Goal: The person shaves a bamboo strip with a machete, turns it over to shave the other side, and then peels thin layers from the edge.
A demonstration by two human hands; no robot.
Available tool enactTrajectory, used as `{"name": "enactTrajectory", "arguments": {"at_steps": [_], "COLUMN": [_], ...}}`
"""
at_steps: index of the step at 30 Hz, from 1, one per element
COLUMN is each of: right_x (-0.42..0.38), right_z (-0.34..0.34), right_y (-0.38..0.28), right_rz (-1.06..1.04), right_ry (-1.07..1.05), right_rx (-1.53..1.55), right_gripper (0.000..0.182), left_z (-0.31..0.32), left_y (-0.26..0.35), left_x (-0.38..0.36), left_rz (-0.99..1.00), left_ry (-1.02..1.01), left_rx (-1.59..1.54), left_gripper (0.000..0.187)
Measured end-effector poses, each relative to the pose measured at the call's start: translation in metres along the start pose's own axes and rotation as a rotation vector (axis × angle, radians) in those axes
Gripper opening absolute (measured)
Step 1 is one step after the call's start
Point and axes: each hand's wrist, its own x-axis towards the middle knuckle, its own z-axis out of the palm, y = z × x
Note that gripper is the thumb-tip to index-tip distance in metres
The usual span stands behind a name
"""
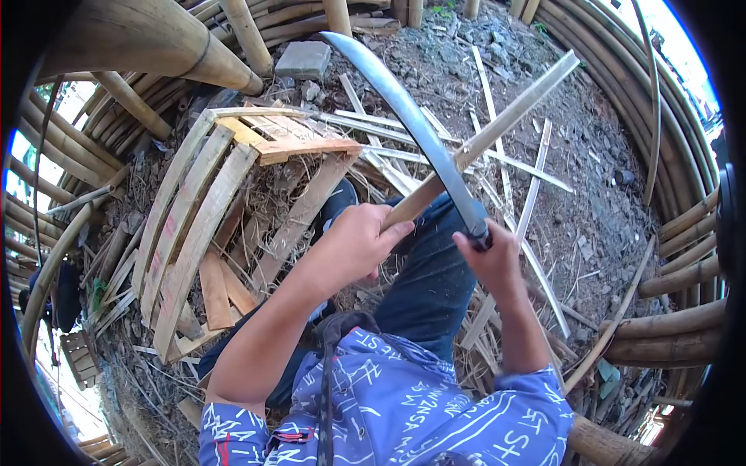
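Note:
My left hand (359, 239) is wrapped round the near end of a split bamboo strip (519, 113), which slants up and away to the right. In my right hand (495, 260) is the dark handle of a long curved machete (412, 116). Its steel blade reaches up and to the left, crossing over the bamboo strip a little beyond my left hand. Both are held above my dark trouser leg (435, 272). To the left of my left arm stands a wooden crate (225, 194) of pale slats, tilted on the ground.
Several split bamboo strips (536, 182) lie crossed on the dirt ground ahead. A grey block (303, 60) rests at the back. Thick bamboo poles (148, 39) stand at the upper left, and stacked bamboo (684, 272) curves round the right. Shavings and wood scraps litter the ground around the crate.

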Motion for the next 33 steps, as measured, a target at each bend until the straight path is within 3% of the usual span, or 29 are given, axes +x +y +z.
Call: {"name": "enactTrajectory", "arguments": {"at_steps": [4,6,8,10,14,15,16,18,19,21,24,26,28,30,32,33], "right_x": [0.003,0.017,0.039,0.040,0.021,0.018,0.024,0.038,0.045,0.038,0.023,0.029,0.044,0.038,0.023,0.024], "right_z": [0.008,0.007,0.003,0.005,0.016,0.019,0.022,0.021,0.015,0.017,0.023,0.024,0.015,0.016,0.023,0.022], "right_y": [-0.013,0.015,0.041,0.041,0.004,0.011,0.022,0.045,0.048,0.032,0.019,0.043,0.055,0.033,0.012,0.018], "right_rz": [-0.049,-0.086,-0.016,0.013,0.085,-0.105,-0.104,-0.038,0.085,0.062,0.096,-0.059,0.075,0.160,0.078,-0.060], "right_ry": [0.007,-0.006,0.128,0.103,-0.016,-0.004,-0.009,0.155,0.082,0.088,0.032,0.122,0.132,0.065,0.024,0.010], "right_rx": [0.017,-0.019,-0.120,-0.125,0.028,-0.004,0.001,-0.100,-0.065,-0.064,0.054,-0.089,-0.127,-0.035,0.055,-0.058], "right_gripper": [0.024,0.018,0.013,0.012,0.012,0.013,0.013,0.014,0.011,0.009,0.008,0.008,0.009,0.009,0.009,0.010], "left_z": [-0.006,-0.010,-0.010,-0.008,-0.015,-0.014,-0.016,-0.019,-0.019,-0.019,-0.022,-0.026,-0.028,-0.031,-0.033,-0.031], "left_y": [0.004,0.003,-0.003,-0.009,-0.014,-0.012,-0.011,-0.014,-0.017,-0.017,-0.019,-0.017,-0.022,-0.024,-0.026,-0.022], "left_x": [0.006,0.004,0.002,0.008,0.012,0.011,0.007,-0.003,-0.003,0.006,0.009,-0.001,-0.008,0.001,0.003,-0.002], "left_rz": [-0.012,-0.003,-0.009,0.137,0.029,-0.008,-0.016,-0.005,-0.012,0.120,0.034,0.017,-0.019,0.135,0.121,0.095], "left_ry": [0.012,0.018,0.008,0.110,0.048,0.035,0.037,0.036,0.030,0.123,0.062,0.044,0.035,0.133,0.116,0.088], "left_rx": [0.058,0.075,0.092,0.249,0.064,0.069,0.069,0.043,0.044,0.209,0.166,0.134,0.100,0.232,0.250,0.186], "left_gripper": [0.030,0.031,0.033,0.034,0.031,0.029,0.029,0.028,0.028,0.028,0.028,0.031,0.035,0.035,0.033,0.030]}}
